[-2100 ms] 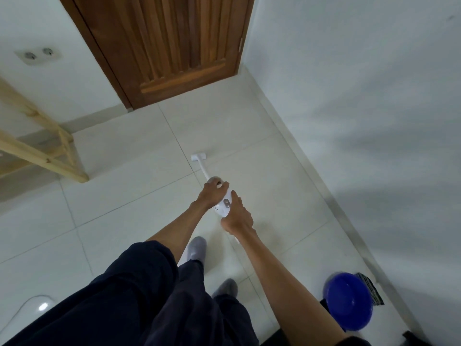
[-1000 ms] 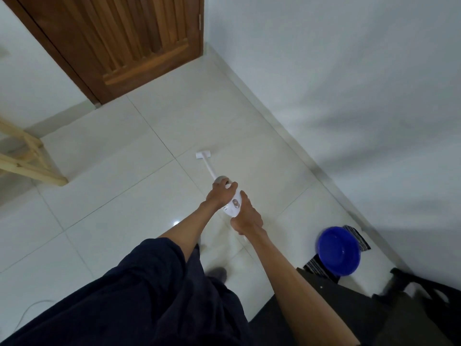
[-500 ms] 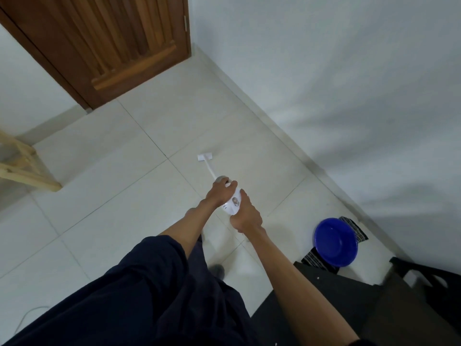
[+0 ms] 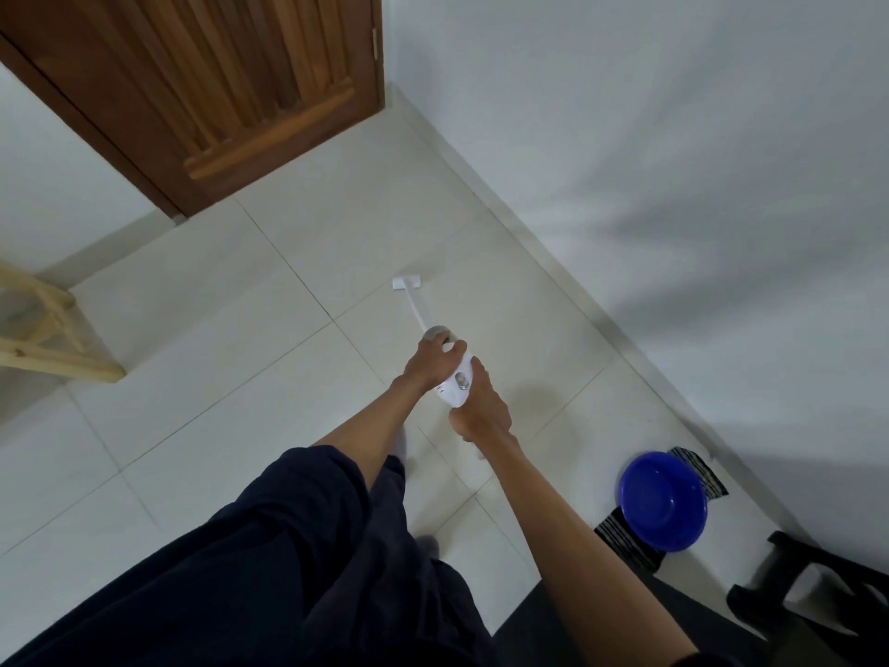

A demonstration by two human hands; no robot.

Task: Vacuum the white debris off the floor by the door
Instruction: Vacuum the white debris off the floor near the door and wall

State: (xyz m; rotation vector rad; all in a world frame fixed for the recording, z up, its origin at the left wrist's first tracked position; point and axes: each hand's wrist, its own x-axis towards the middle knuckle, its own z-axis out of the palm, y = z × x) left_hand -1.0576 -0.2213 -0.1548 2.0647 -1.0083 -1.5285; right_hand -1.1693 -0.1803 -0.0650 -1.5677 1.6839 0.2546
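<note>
Both hands grip the vacuum near the middle of the view; the left hand curls round its front end, the right hand wraps the rear handle just behind, at 5 o'clock from the left. The thin tube runs toward 11 o'clock from the hands; its flat nozzle rests on the floor, beside a tile joint, well short of the door at 11 o'clock; any debris on the pale tiles is too small to tell. A blue bowl sits on a striped mat at 4 o'clock, near the wall; a wooden frame stands at 9 o'clock; a black stool at 5 o'clock.
</note>
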